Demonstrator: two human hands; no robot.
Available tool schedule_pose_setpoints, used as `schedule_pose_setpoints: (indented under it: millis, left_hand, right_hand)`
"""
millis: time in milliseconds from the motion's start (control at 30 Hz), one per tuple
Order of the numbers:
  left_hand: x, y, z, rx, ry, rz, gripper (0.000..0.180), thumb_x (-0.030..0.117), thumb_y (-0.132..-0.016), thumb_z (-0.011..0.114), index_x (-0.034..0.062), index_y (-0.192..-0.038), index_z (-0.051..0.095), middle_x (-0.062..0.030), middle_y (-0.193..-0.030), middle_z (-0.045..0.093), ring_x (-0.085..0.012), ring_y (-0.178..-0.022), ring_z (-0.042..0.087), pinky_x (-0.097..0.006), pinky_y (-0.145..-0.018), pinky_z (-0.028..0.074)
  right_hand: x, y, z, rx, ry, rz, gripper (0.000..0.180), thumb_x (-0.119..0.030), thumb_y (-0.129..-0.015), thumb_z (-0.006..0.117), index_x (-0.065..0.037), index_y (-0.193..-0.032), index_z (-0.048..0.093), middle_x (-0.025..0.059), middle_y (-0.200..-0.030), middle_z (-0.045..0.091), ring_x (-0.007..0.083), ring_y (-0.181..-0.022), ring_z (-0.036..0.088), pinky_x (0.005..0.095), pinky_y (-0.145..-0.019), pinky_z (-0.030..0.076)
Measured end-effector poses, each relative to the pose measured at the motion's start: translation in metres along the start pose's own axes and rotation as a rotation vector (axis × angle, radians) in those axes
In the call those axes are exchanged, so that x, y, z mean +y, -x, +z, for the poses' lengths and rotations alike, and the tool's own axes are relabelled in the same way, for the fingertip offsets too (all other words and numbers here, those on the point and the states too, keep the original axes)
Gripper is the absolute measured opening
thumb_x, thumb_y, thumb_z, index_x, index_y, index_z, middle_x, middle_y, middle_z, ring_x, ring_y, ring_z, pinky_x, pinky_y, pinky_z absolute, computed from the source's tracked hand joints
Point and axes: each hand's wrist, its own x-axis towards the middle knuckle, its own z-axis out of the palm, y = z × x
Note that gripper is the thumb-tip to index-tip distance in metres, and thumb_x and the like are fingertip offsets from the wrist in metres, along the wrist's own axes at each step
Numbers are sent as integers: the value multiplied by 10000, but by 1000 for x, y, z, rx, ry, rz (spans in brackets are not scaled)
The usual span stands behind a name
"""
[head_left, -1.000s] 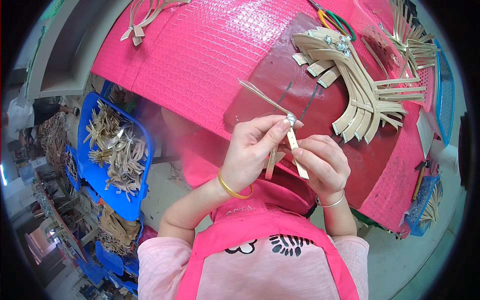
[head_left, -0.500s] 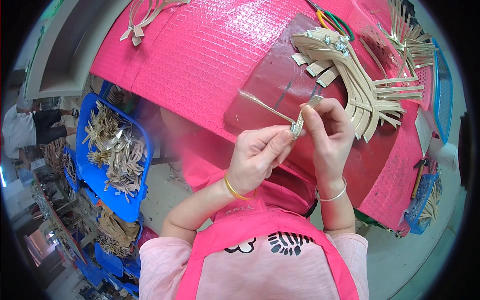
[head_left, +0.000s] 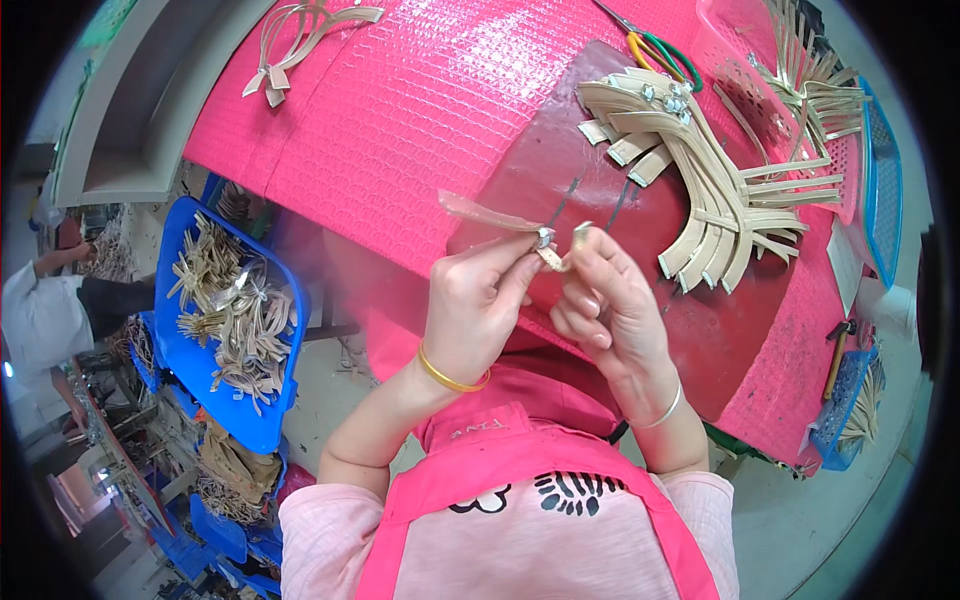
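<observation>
Over the near edge of a dark red mat [head_left: 735,345], my left hand [head_left: 475,300] pinches a thin beige strap [head_left: 490,216] between thumb and fingers. The strap's long tail sticks out to the left above that hand, and a small shiny piece [head_left: 544,238] sits on it at the fingertips. My right hand [head_left: 620,310] is closed on the strap's short end, which bends round between the two hands. Just beyond, a curved stack of beige straps [head_left: 725,205] lies on the mat, with jewelled pieces at its upper end.
Scissors [head_left: 662,55] with yellow and green handles lie beyond the stack. A pink basket [head_left: 740,65] of straps and a blue basket [head_left: 882,190] stand at right. Loose straps [head_left: 300,45] lie far left on the pink cover. Below left is a blue bin [head_left: 180,365] of straps.
Both hands have shifted slightly left. The strap has turned, its tail now higher and further left, and my right hand has rolled so its fingers show.
</observation>
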Motion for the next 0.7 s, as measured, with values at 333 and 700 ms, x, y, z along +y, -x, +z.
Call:
schedule_pose_setpoints:
  millis: [333,700]
  left_hand:
    - [-10,-8,-4,12,-474,632,269,-37,-735,539,12,-999,512,-126,-834,604,-205,-612,603,-312,-499,463]
    - [-23,-2,0,191,-406,557,130,15,-709,605,15,-834,570,-112,-632,569,-229,-537,578,-307,-465,440]
  right_hand:
    - [2,-13,-13,-82,-5,119,162,-81,-777,519,-100,-665,404,-59,-512,324,34,-374,207,198,-372,155]
    - [21,-15,-11,-66,-24,59,148,-201,-839,501,-90,-753,453,-73,-505,334,25,-377,255,194,-437,255]
